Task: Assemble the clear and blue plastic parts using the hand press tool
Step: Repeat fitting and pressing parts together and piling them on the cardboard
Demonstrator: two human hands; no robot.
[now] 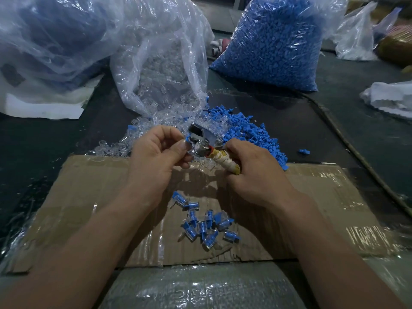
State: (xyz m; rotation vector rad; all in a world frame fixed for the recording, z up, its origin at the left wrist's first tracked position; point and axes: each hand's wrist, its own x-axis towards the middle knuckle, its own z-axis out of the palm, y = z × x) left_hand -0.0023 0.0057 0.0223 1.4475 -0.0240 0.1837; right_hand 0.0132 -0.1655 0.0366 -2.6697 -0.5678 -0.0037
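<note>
press tool (201, 139): shiny metal | cardboard (93, 192): matt, glossy tape

The hand press tool (204, 141), a blue part (187, 138) at its head, angles its taped handle toward five o'clock. Clear parts (124, 144) heap at eleven, blue parts (252, 132) at two, assembled pieces (206, 226) at six.

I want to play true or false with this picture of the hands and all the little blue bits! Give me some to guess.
1. The right hand grips the hand press tool by its wrapped handle. True.
2. The left hand lies flat on the cardboard. False: it pinches a blue part at the tool's head.
3. A pile of assembled pieces lies on the cardboard. True.
4. The full bag at the back holds red parts. False: they are blue.
</note>
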